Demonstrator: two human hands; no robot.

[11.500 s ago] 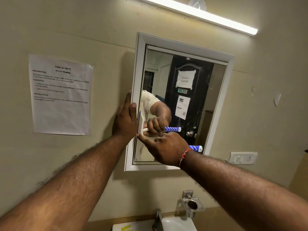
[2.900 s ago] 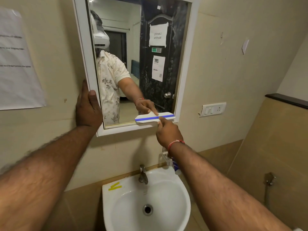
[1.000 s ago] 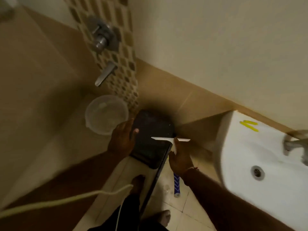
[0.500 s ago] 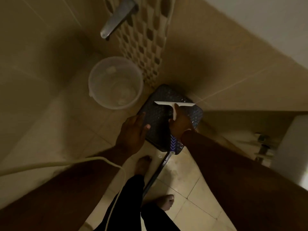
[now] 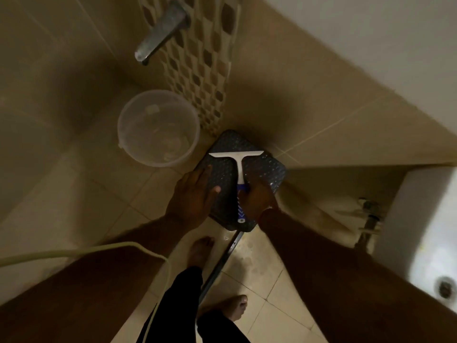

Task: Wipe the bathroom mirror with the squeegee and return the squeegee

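Observation:
The mirror is out of view. A squeegee [image 5: 238, 164] with a white blade and a blue-and-white handle lies flat on a dark textured stool [image 5: 268, 172] on the floor in the wall corner, blade toward the wall. My right hand [image 5: 258, 201] is low on the stool, its fingers against the right side of the blue handle. My left hand [image 5: 195, 199] rests open on the stool's left edge, holding nothing.
A clear plastic bucket [image 5: 158, 128] stands left of the stool under a metal wall tap [image 5: 160, 33]. The white sink [image 5: 425, 231] is at the right, pipes beneath. A pale cord [image 5: 74, 253] crosses my left arm. My bare feet [image 5: 200, 248] and a metal rod [image 5: 222, 263] are on the floor tiles.
I turned from the mirror down to the floor corner. Over the last second the squeegee came down onto the dark stool and now lies flat; my left hand settled on the stool's edge.

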